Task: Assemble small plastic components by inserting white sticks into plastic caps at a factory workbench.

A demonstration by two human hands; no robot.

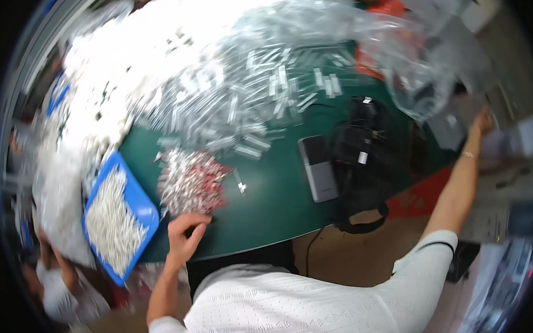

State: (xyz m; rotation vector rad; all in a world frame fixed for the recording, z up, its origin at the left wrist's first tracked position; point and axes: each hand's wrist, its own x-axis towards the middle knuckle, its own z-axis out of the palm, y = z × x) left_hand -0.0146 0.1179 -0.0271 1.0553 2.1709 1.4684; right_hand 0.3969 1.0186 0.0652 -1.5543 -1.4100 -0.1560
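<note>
My left hand (185,234) is at the near edge of the green table, its thumb and fingers curled together; anything between the fingertips is too small to make out. Just beyond it lies a heap of small white and red parts (193,184). One small white piece (242,188) sits apart, to the right of the heap. My right arm reaches far out to the right. Its hand (483,121) is beside a grey box-like thing (446,129) and a clear plastic bag (421,88). The fingers there are blurred, so their grip does not show.
Left of the heap stands a blue tray (146,213) of thin white sticks. Many clear plastic tubes (234,105) are strewn behind, near white bulk goods (106,108). A grey phone-like device (319,170) and a black bag (367,156) lie right. Another person (63,288) is at far left.
</note>
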